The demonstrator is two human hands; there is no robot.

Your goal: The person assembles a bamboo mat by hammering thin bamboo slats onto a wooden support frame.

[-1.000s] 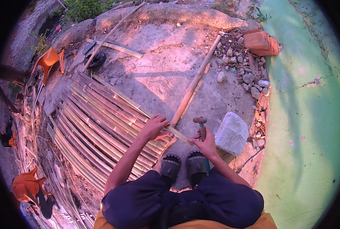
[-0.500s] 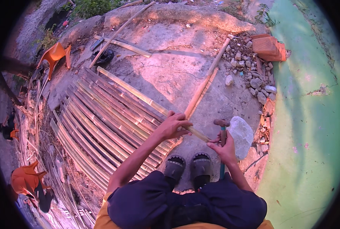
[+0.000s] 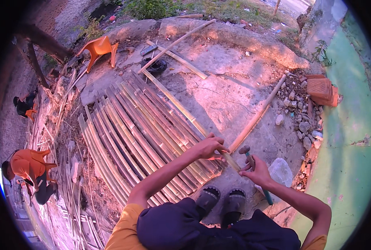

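Observation:
A long split bamboo slat (image 3: 178,105) runs from the far left down toward me, along the right side of a row of similar bamboo slats (image 3: 141,139) on the ground. My left hand (image 3: 212,148) is closed round it close to its near end. In my right hand (image 3: 257,171) is a hammer (image 3: 249,157), held with its head up and its teal grip slanting down below the hand. The thumb and fingers of that hand also touch the slat's near end. My sandalled feet are just below.
A thick bamboo pole (image 3: 258,116) lies beyond my hands, with a pale rock (image 3: 280,171) to the right. Rubble (image 3: 304,125) and stacked orange tiles (image 3: 322,91) border the green floor. An orange chair (image 3: 100,50) stands far left; a seated person in orange (image 3: 27,166) is nearer.
The view has swung left, shifting the scene rightward in the picture. The hammer now leans more, its grip slanting right. Both hands remain on the slat's near end.

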